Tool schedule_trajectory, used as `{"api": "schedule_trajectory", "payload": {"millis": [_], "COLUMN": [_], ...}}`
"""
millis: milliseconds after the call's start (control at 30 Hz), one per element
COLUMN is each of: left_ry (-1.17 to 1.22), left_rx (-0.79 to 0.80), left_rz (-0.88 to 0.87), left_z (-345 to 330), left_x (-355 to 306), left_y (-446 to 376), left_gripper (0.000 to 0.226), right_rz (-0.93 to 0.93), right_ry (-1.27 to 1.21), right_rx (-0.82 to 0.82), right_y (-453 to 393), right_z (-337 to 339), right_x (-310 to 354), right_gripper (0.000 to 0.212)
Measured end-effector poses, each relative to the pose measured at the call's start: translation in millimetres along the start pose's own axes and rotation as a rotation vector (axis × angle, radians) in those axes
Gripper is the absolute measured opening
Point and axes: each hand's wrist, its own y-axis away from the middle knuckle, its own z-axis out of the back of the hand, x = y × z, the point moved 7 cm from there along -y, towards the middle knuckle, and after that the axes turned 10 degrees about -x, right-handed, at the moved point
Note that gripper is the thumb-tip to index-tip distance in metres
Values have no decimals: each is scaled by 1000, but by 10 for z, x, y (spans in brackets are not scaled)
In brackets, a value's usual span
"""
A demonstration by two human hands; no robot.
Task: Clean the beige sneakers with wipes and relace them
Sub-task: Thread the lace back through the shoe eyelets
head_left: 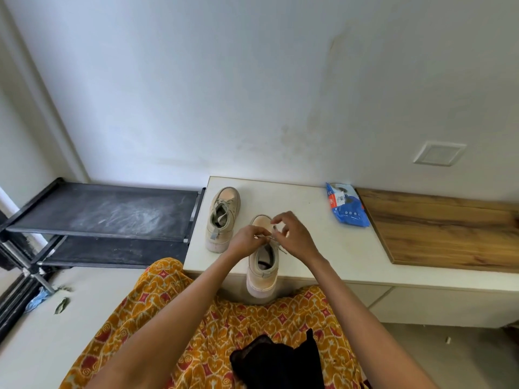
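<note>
Laces [269, 237] are the business in hand: both hands meet over the near sneaker [263, 265], which sits at the front edge of the white worktop [323, 242] with its heel jutting out toward the person, probably so the eyelets lie right under the fingers. The left hand [245, 239] pinches one lace strand in a tight grip, and the right hand [292, 236] pinches the other just beside it, fingers curled above the tongue. That looks like relacing or tying, so I judge the wiping is done on this shoe. The second sneaker [223, 220] stands beyond and to the left of the left hand's grip, laces loosely threaded, parked out of the way. A blue wipes pack [347, 206] lies well to the right of the right hand's grip, within reach yet clear of the shoes. Its white and red label carries print too small to read; no brand shows on either sneaker.
</note>
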Motion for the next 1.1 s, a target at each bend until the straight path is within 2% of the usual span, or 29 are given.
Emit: {"api": "schedule_trajectory", "payload": {"millis": [67, 133, 267, 300, 367, 467, 533, 600, 667, 733, 833, 900, 967, 1100], "left_ry": [-24, -70, -197, -113, 214, 823, 1229, 1424, 1272, 873, 329, 49, -58, -7], "left_rx": [2, -18, -68, -39, -21, -213, -347, -429, -442, -382, -91, 129, 187, 110], "left_rz": [-4, -6, 28, 73, 212, 400, 465, 495, 485, 358, 34, -115, -175, -149], "left_z": [11, 42, 198, 223, 308, 525, 654, 750, 796, 821, 603, 365, 259, 282], "left_x": [4, -9, 6, 21, 35, 17, -13, -21, -10, -69, -227, -244, -213, -195], "left_y": [-2, 7, -8, -11, 4, -5, -26, -46, -37, 0, 65, 142, 174, 133], "left_gripper": [21, 22, 30, 33, 38, 40, 39, 40, 39, 34, 22, 14, 12, 17], "right_rz": [44, -9, -149, -166, -192, -208, -223, -237, -248, -257, -265, -279, -293, -284], "right_ry": [79, 101, -10, -21, -39, -56, -69, -79, -84, -82, -79, -84, -88, -85], "right_rx": [216, 326, 252, 228, 197, 197, 192, 180, 177, 170, 165, 168, 172, 169], "right_y": [-20, 2, 42, 49, 58, 58, 60, 71, 82, 81, 77, 76, 82, 107], "right_z": [-182, -304, -292, -277, -260, -268, -263, -256, -259, -267, -267, -267, -263, -264], "right_x": [32, -63, -220, -237, -247, -257, -262, -264, -258, -267, -283, -292, -295, -290], "right_gripper": [33, 36, 27, 25, 23, 22, 22, 21, 21, 21, 22, 23, 24, 25]}}
